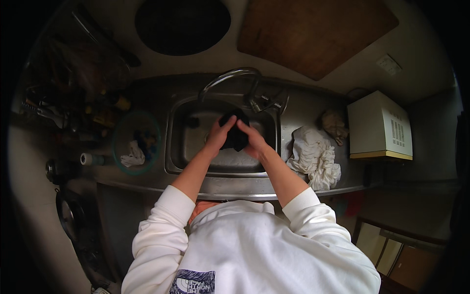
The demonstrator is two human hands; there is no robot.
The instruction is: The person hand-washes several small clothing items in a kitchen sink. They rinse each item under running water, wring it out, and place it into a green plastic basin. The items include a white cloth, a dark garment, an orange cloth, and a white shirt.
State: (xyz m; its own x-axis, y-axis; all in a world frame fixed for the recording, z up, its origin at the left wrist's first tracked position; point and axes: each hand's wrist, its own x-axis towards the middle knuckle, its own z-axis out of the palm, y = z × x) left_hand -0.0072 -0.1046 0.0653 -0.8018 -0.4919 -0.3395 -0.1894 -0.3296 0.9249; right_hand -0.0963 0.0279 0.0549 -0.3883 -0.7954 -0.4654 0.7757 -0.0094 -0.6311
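Both hands are over a stainless steel sink basin (180, 161), gripping one bunched black cloth (237, 137) between them. My left hand (217, 136) holds its left side, thumb on top. On the right side, my right hand (254, 139) presses the same cloth, its thumb close to the other. The fingers curl underneath and are mostly hidden. Behind the hands, a curved chrome faucet (231, 73) arches over the basin's back edge. Whether water is running cannot be made out. A small dark patch (192, 122) shows at the basin's left.
Right of the basin lie a crumpled white cloth (315, 158), a brownish cloth (335, 126) and a white box-shaped appliance (382, 126). A greenish clear basin (116, 147) with a white cloth stands left. A wooden board (312, 33) and a dark round object (182, 25) stand behind.
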